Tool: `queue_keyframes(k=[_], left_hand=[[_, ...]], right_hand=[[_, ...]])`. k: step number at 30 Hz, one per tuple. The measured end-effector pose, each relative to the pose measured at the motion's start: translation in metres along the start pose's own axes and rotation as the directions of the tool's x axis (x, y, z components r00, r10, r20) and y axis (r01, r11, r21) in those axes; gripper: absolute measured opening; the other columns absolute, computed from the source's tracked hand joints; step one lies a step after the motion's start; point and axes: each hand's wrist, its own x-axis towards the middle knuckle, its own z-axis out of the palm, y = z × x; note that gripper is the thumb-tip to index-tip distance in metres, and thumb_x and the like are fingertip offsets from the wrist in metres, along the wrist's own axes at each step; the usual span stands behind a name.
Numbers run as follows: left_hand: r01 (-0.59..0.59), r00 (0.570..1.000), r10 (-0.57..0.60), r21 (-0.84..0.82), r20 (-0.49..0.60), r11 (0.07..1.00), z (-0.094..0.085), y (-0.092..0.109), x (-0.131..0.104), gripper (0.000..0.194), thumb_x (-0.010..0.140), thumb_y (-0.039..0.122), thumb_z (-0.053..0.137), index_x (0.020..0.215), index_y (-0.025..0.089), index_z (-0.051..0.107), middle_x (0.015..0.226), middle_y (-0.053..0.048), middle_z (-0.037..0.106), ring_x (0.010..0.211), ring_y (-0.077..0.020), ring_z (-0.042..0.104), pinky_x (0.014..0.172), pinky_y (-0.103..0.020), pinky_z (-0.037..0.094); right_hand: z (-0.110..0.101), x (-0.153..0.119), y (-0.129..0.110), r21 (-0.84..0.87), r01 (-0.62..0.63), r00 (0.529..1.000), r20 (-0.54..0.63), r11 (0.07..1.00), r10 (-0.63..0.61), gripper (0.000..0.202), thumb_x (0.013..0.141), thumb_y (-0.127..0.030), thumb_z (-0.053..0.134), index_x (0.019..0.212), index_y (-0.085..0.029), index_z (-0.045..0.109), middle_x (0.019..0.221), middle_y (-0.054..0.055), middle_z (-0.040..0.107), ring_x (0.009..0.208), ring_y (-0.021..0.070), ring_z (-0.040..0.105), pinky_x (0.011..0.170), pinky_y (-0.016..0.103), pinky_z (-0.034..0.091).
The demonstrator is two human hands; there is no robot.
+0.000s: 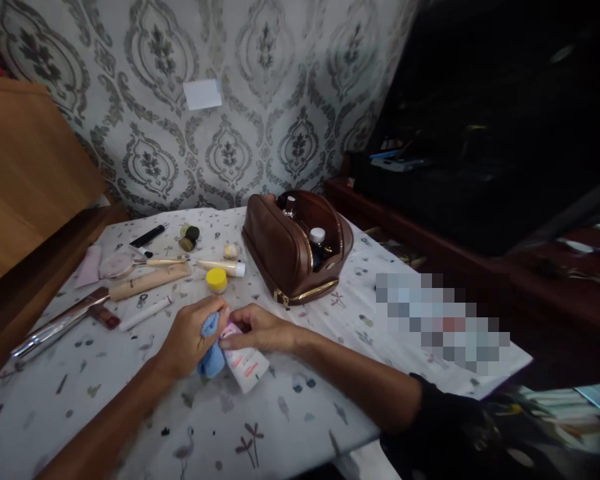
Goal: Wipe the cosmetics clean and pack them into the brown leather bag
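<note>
My left hand (193, 337) is closed on a crumpled blue cloth (211, 360), pressed near the top end of a white and purple tube (247, 367). Fingers of my right hand (263, 328) grip that tube, whose flat end points down toward the table's front. Both hands meet over the patterned tablecloth (220, 433). Just behind them stands a small jar with a yellow lid (217, 280). Further back and to the right, a brown leather bag (280, 250) lies unzipped, with a white-capped bottle (317, 236) showing inside.
On the left lie a hair straightener (60, 323), a beige tube (150, 281), a white pen-like stick (146, 313), a pink tube (89, 267) and a black item (147, 236). A cream tube (223, 268) lies behind the jar. A wooden panel (30, 160) borders the left.
</note>
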Motion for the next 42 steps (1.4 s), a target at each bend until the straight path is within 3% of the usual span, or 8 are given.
queue_keyframes(k=[7, 12, 18, 28, 33, 36, 38, 42], left_hand=[[0.115, 0.993, -0.117, -0.151, -0.01, 0.982, -0.01, 0.014, 0.021, 0.035, 0.094, 0.044, 0.048, 0.071, 0.019, 0.055, 0.064, 0.002, 0.054, 0.062, -0.0137, 0.052, 0.061, -0.025, 0.041], [0.233, 0.967, -0.255, -0.384, -0.009, 0.893, -0.003, 0.028, 0.042, 0.039, 0.094, 0.054, 0.046, 0.1, 0.02, 0.062, 0.072, 0.001, 0.059, 0.062, -0.0133, 0.052, 0.057, -0.024, 0.041], [0.116, 0.993, -0.101, -0.417, 0.059, 0.901, 0.023, 0.041, 0.06, 0.033, 0.094, 0.047, 0.05, 0.101, 0.019, 0.065, 0.074, 0.0, 0.061, 0.067, -0.0146, 0.057, 0.062, -0.025, 0.045], [0.137, 0.955, 0.007, -0.463, 0.296, 0.876, 0.041, 0.057, 0.058, 0.029, 0.092, 0.046, 0.056, 0.094, 0.019, 0.067, 0.081, 0.001, 0.064, 0.074, -0.0146, 0.058, 0.065, -0.024, 0.047], [-0.19, 0.978, 0.203, -0.193, 0.047, 0.963, 0.049, 0.061, 0.048, 0.024, 0.096, 0.029, 0.051, 0.076, 0.018, 0.058, 0.065, 0.002, 0.055, 0.058, -0.0104, 0.051, 0.054, -0.022, 0.04], [-0.527, 0.811, 0.576, 0.296, -0.108, 0.797, 0.052, 0.064, 0.044, 0.019, 0.095, 0.013, 0.047, 0.085, 0.017, 0.063, 0.068, -0.001, 0.061, 0.062, -0.0119, 0.056, 0.056, -0.024, 0.041], [-0.582, 0.698, 0.71, 0.502, -0.097, 0.64, 0.051, 0.065, 0.044, 0.017, 0.093, 0.008, 0.049, 0.091, 0.017, 0.063, 0.07, -0.001, 0.065, 0.064, -0.0131, 0.059, 0.057, -0.025, 0.042], [-0.607, 0.658, 0.748, 0.525, -0.089, 0.597, 0.05, 0.065, 0.047, 0.018, 0.093, 0.006, 0.046, 0.1, 0.015, 0.06, 0.077, -0.003, 0.07, 0.066, -0.0143, 0.062, 0.058, -0.026, 0.046]], right_hand=[[-0.004, -0.012, -0.012, 0.098, 0.099, 0.995, -0.003, 0.99, -0.099, 0.052, 0.059, -0.05, 0.087, 0.088, -0.013, 0.065, 0.079, -0.002, 0.064, 0.071, 0.0095, 0.057, 0.069, 0.024, 0.046], [-0.023, -0.051, -0.033, 0.008, 0.22, 0.934, -0.291, 0.975, -0.208, 0.045, 0.07, -0.041, 0.083, 0.098, -0.016, 0.058, 0.067, -0.008, 0.055, 0.046, 0.0033, 0.044, 0.041, 0.017, 0.035], [-0.031, -0.1, -0.058, 0.021, 0.243, 0.883, -0.42, 0.97, -0.212, 0.053, 0.079, -0.038, 0.076, 0.121, -0.021, 0.049, 0.072, -0.006, 0.061, 0.04, 0.0056, 0.051, 0.036, 0.018, 0.042], [-0.036, -0.134, -0.047, 0.12, 0.399, 0.784, -0.559, 0.909, -0.27, 0.035, 0.086, -0.047, 0.069, 0.107, -0.023, 0.055, 0.068, -0.005, 0.06, 0.049, 0.009, 0.057, 0.046, 0.021, 0.049], [-0.036, -0.14, -0.047, 0.004, 0.411, 0.712, -0.626, 0.911, -0.318, 0.034, 0.084, -0.047, 0.07, 0.107, -0.022, 0.062, 0.084, 0.0, 0.062, 0.064, 0.0099, 0.059, 0.061, 0.025, 0.054], [-0.032, -0.147, -0.05, -0.148, 0.402, 0.6, -0.702, 0.903, -0.383, 0.035, 0.082, -0.043, 0.074, 0.109, -0.023, 0.064, 0.092, 0.002, 0.063, 0.074, 0.0124, 0.06, 0.069, 0.027, 0.054], [-0.031, -0.153, -0.051, -0.243, 0.388, 0.55, -0.713, 0.889, -0.435, 0.035, 0.082, -0.041, 0.074, 0.112, -0.025, 0.065, 0.097, 0.003, 0.064, 0.081, 0.0146, 0.061, 0.073, 0.028, 0.055], [-0.034, -0.165, -0.05, -0.411, 0.346, 0.506, -0.676, 0.843, -0.537, 0.033, 0.083, -0.033, 0.075, 0.114, -0.029, 0.066, 0.104, 0.003, 0.067, 0.095, 0.0175, 0.064, 0.083, 0.031, 0.055]])
